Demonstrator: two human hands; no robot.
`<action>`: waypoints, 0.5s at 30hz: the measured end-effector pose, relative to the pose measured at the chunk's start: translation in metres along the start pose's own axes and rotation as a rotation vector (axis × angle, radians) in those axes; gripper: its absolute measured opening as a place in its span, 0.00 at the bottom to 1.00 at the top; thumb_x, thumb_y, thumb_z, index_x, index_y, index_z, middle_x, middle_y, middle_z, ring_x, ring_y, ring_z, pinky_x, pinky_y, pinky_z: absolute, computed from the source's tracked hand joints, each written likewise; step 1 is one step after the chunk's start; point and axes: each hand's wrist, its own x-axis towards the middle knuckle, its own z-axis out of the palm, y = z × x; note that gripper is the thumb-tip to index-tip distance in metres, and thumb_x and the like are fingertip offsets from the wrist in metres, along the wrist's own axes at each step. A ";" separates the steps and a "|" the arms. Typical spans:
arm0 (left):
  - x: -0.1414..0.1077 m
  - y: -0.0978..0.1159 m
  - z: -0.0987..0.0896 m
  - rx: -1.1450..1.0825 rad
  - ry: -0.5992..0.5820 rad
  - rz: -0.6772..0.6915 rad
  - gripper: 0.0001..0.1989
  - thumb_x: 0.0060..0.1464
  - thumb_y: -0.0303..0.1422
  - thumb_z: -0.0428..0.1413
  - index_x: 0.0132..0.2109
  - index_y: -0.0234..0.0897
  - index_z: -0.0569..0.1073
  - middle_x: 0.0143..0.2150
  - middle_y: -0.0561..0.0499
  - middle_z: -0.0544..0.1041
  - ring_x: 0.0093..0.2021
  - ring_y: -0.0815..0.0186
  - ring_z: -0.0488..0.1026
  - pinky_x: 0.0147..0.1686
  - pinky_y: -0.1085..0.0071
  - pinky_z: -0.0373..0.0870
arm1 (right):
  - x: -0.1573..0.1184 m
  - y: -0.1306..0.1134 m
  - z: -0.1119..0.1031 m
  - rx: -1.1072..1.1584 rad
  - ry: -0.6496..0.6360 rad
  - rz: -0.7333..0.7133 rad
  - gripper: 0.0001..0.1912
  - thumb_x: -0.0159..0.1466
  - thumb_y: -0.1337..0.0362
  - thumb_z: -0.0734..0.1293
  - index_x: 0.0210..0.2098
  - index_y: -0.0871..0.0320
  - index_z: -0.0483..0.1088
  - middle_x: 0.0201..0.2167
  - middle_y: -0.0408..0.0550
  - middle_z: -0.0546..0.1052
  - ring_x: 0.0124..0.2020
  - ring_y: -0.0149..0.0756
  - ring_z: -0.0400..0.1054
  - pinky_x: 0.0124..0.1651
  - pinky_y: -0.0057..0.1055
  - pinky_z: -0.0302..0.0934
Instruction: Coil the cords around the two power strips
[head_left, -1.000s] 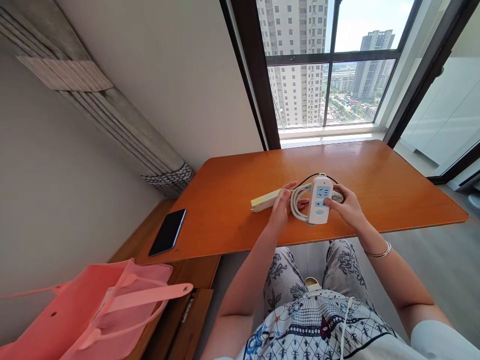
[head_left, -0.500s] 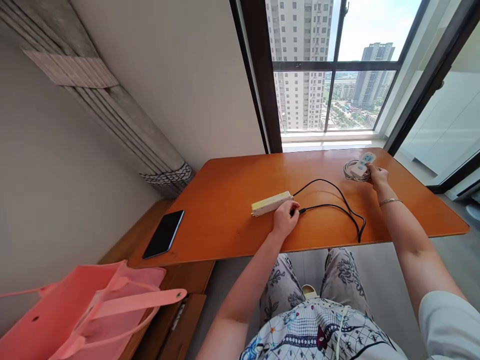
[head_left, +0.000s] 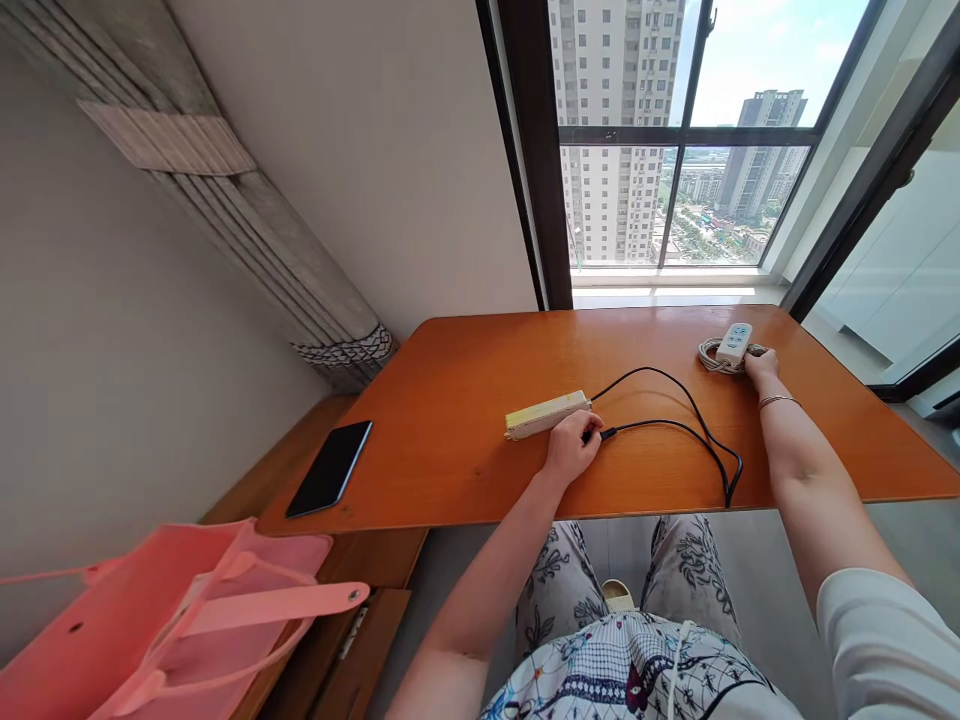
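My left hand is closed on the black plug at one end of a black cable, just below the right end of a yellow-and-white power strip. The cable's other end runs into that strip. At the table's far right, my right hand has its fingers closed at the coiled pale cord of a small white socket block. The block lies tilted on the coil with its sockets facing up.
A black phone lies near the left edge of the orange-brown wooden table. A pink bag stands at the lower left. Behind the table are a window and a gathered grey curtain.
The socket block has come down and now rests on its coil, turned more upright in view. My right hand has shifted slightly to its right side. My left hand still grips the plug.
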 end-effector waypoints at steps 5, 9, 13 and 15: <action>0.000 0.002 -0.001 -0.006 -0.009 0.001 0.06 0.50 0.26 0.53 0.35 0.40 0.73 0.34 0.50 0.77 0.36 0.62 0.74 0.40 0.65 0.70 | -0.009 -0.002 0.001 0.000 0.057 0.126 0.29 0.61 0.69 0.64 0.61 0.69 0.61 0.55 0.68 0.71 0.57 0.51 0.68 0.60 0.43 0.62; -0.001 0.003 -0.002 -0.028 -0.014 -0.017 0.06 0.50 0.26 0.53 0.35 0.40 0.73 0.34 0.50 0.78 0.36 0.63 0.74 0.40 0.65 0.70 | -0.041 -0.012 0.000 -0.029 0.177 0.035 0.29 0.66 0.62 0.60 0.65 0.64 0.58 0.63 0.68 0.61 0.66 0.55 0.56 0.67 0.51 0.52; -0.001 0.004 -0.002 -0.034 -0.016 -0.017 0.06 0.50 0.26 0.53 0.35 0.40 0.73 0.34 0.50 0.78 0.36 0.63 0.74 0.41 0.65 0.71 | -0.078 -0.019 -0.002 -0.229 0.179 -0.347 0.26 0.66 0.58 0.63 0.63 0.56 0.65 0.63 0.63 0.59 0.64 0.56 0.55 0.63 0.52 0.55; -0.001 0.004 -0.002 -0.036 -0.013 -0.017 0.06 0.50 0.26 0.53 0.34 0.40 0.73 0.34 0.50 0.78 0.36 0.63 0.74 0.41 0.65 0.71 | -0.089 -0.022 -0.001 -0.365 0.038 -0.464 0.25 0.66 0.61 0.63 0.62 0.55 0.67 0.60 0.62 0.62 0.59 0.54 0.61 0.58 0.48 0.60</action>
